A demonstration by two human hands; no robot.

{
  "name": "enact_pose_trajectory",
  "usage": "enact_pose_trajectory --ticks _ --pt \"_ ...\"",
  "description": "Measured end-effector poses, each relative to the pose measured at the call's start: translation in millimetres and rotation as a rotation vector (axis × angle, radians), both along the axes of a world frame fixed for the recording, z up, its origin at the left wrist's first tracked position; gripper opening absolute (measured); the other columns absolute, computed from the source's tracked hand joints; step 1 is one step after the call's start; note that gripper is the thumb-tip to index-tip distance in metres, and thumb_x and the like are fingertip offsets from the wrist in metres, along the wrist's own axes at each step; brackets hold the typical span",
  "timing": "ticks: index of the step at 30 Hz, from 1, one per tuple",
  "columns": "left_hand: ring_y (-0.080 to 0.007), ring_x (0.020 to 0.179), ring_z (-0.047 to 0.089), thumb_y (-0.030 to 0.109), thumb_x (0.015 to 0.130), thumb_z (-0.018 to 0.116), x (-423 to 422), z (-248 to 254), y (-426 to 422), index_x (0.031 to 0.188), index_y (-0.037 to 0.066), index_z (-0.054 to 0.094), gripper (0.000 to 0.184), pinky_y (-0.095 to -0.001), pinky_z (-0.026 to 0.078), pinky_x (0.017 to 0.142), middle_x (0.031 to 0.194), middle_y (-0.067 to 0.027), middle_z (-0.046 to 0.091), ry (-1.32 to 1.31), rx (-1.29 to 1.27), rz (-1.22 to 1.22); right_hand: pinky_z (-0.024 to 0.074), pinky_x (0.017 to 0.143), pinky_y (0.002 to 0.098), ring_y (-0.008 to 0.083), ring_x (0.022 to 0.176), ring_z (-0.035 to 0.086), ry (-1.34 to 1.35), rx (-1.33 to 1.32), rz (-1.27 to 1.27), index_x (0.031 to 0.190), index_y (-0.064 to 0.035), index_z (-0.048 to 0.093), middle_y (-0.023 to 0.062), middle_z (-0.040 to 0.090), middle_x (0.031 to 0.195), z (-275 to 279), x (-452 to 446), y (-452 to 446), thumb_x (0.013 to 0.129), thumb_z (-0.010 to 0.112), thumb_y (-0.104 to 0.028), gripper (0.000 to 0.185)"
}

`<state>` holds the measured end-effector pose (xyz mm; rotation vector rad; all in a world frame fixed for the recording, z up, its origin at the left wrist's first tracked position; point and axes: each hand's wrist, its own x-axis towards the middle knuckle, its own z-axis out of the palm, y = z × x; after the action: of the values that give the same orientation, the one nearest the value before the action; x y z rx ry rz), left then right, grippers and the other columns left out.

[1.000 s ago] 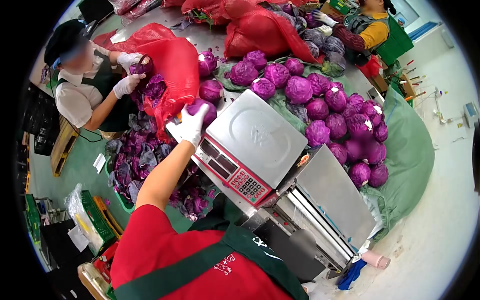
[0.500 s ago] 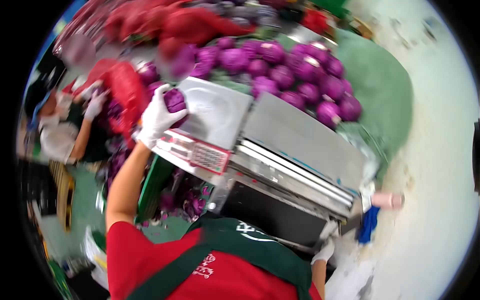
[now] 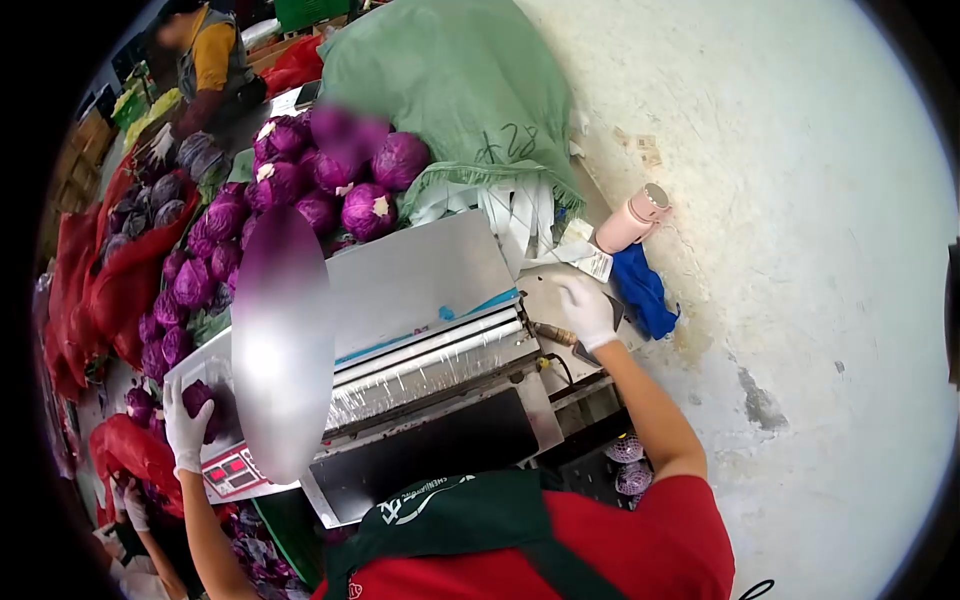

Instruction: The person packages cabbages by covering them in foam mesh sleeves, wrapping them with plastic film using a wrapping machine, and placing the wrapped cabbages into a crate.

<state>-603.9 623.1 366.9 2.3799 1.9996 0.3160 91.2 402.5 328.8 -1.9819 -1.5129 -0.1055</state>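
Observation:
My left hand [image 3: 187, 425], in a white glove, is closed around a red cabbage [image 3: 198, 397] at the left end of a weighing scale. The scale's control panel [image 3: 230, 472] shows just below that hand. On the right, my gloved right hand [image 3: 588, 312] is stretched out with its fingers apart, over the white worktop. Right beside it lies a knife with a wooden handle [image 3: 555, 333]; its dark blade is partly hidden under the hand. Between my hands stands a wrapping machine with a roll of clear film [image 3: 430, 375] and a metal plate [image 3: 425, 275].
A heap of red cabbages [image 3: 280, 185] lies behind the scale, beside a green sack [image 3: 450, 80]. A pink bottle [image 3: 632, 220] and blue cloth [image 3: 643, 292] are at the right. Another person's gloved hand [image 3: 135, 507] shows lower left; one more person [image 3: 212, 62] stands far back. A blurred spot covers part of the scale.
My view has swung to the right. My right hand has come up from the machine's lower right corner to the worktop by the knife. The left hand still holds a cabbage at the scale.

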Motion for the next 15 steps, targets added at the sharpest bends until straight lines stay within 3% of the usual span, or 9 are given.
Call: enact_pose_trajectory --ticks 1,2,4,8,10,11,12,14,15 --pt "-0.0364 0.134 0.035 0.027 0.077 0.074 -22.3 -20.6 3.8 0.143 0.01 0.034 0.08 -0.0399 0.036 0.106 0.148 -0.021 0.031 -0.028 0.037 -0.073 0.0489 0.066 0.0352 0.0268 0.079 0.059 -0.182 -0.055 0.079 0.105 -0.0167 0.063 0.0098 0.058 0.092 -5.8 5.5 21.1 0.083 0.056 -0.012 0.023" --pt "-0.0364 0.134 0.035 0.027 0.077 0.074 -20.1 -22.2 2.0 0.143 0.01 0.034 0.08 -0.0399 0.036 0.106 0.148 -0.021 0.031 -0.018 0.037 -0.071 0.0489 0.066 0.0352 0.0268 0.079 0.059 -0.172 -0.053 0.082 0.105 -0.0167 0.063 0.0098 0.058 0.092 -14.4 9.1 42.0 0.083 0.056 -0.012 0.023" --pt "-0.0323 0.135 0.035 0.025 0.083 0.07 -2.9 -12.8 -10.2 0.144 0.008 0.034 0.072 -0.0391 0.033 0.108 0.146 -0.0178 0.036 -0.29 0.095 -0.071 0.0506 0.067 0.0365 0.0272 0.083 0.059 -0.592 -0.274 0.136 0.106 -0.0187 0.062 0.0076 0.058 0.092 -31.1 14.2 79.9 0.08 0.056 -0.015 0.027" --pt "-0.032 0.133 0.037 0.024 0.087 0.066 17.5 6.6 -28.1 0.142 0.006 0.036 0.065 -0.0398 0.031 0.108 0.142 -0.0178 0.04 -0.464 0.202 -0.003 0.0509 0.068 0.0377 0.0277 0.085 0.059 -0.701 -0.36 0.068 0.102 -0.0192 0.063 0.0069 0.057 0.091 -48.9 30.2 118.8 0.078 0.057 -0.016 0.024" --pt "-0.0316 0.132 0.037 0.023 0.091 0.062 25.6 25.6 -46.1 0.14 0.004 0.039 0.058 -0.0383 0.034 0.107 0.14 -0.0178 0.042 -0.335 0.286 0.096 0.0503 0.068 0.0373 0.0273 0.086 0.059 -0.433 -0.15 0.094 0.1 -0.018 0.063 0.0076 0.058 0.093 -45.5 42.7 117.0 0.079 0.058 -0.015 0.022" --pt "-0.027 0.13 0.04 0.023 0.094 0.058 39.1 37.3 -56.3 0.138 0.003 0.041 0.051 -0.0364 0.037 0.104 0.139 -0.015 0.044 -0.36 0.314 0.097 0.0489 0.07 0.0372 0.0266 0.085 0.058 -0.253 0.042 0.116 0.099 -0.0122 0.063 0.0095 0.056 0.09 -23.8 37.0 108.1 0.081 0.059 -0.011 0.018" --pt "-0.027 0.13 0.04 0.023 0.094 0.058 51.2 43.0 -65.7 0.138 0.003 0.041 0.051 -0.0364 0.037 0.104 0.139 -0.015 0.044 -0.362 0.314 0.108 0.0489 0.07 0.0372 0.0266 0.085 0.058 -0.257 0.042 0.126 0.099 -0.0122 0.063 0.0095 0.056 0.09 -12.1 36.3 103.0 0.081 0.059 -0.011 0.018" --pt "-0.0211 0.123 0.046 0.02 0.096 0.056 74.5 51.0 -81.1 0.132 0.0 0.046 0.043 -0.0332 0.038 0.102 0.133 -0.0115 0.05 -0.896 0.239 0.086 0.0471 0.075 0.037 0.0246 0.086 0.057 0.216 0.328 0.014 0.098 -0.0054 0.061 0.0106 0.056 0.093 11.1 36.3 93.0 0.085 0.06 -0.01 0.014" --pt "-0.0174 0.114 0.052 0.018 0.097 0.055 85.2 56.7 -87.5 0.122 -0.002 0.054 0.032 -0.0316 0.04 0.1 0.122 -0.0083 0.057 -0.863 0.243 0.052 0.0465 0.076 0.036 0.0236 0.088 0.056 0.361 0.377 0.038 0.098 -0.0035 0.06 0.0107 0.056 0.096 45.1 22.1 81.7 0.086 0.06 -0.011 0.014"
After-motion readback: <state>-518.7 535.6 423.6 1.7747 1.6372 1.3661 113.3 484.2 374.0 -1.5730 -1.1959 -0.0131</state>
